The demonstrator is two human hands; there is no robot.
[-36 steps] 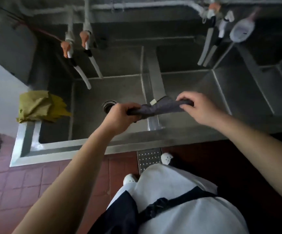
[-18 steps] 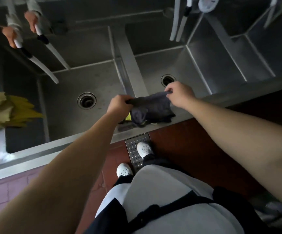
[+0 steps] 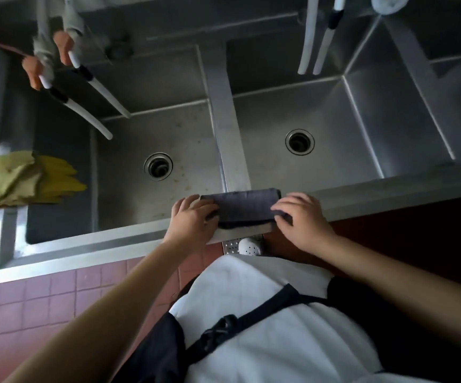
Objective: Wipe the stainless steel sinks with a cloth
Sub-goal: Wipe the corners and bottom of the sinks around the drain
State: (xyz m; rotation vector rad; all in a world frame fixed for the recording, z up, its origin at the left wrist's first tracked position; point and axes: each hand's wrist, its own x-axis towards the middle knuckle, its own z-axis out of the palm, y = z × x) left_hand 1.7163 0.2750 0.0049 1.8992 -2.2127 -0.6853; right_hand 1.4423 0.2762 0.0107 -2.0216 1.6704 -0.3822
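Note:
A dark grey cloth [image 3: 244, 207], folded into a flat rectangle, lies on the front rim of the stainless steel sinks [image 3: 130, 239], right where the divider [image 3: 225, 125] between two basins meets the rim. My left hand [image 3: 193, 219] presses on the cloth's left end, fingers over its edge. On the right end rests my right hand [image 3: 303, 221], fingers laid flat. The left basin [image 3: 179, 128] has brownish specks around its drain [image 3: 158, 166]. The right basin [image 3: 334, 120] has its own drain [image 3: 299, 141].
Yellow cloths or gloves [image 3: 27, 179] hang over the left rim. White faucet spouts [image 3: 91, 98] reach over the left basin, and another pair [image 3: 319, 37] over the right one. A further basin [image 3: 455, 76] lies at far right. Red tile floor [image 3: 44, 299] and a white shoe [image 3: 250, 246] are below.
The cloth was held stretched in the air between both hands, then lowered. It now lies folded flat on the front rim with both hands pressing on its ends.

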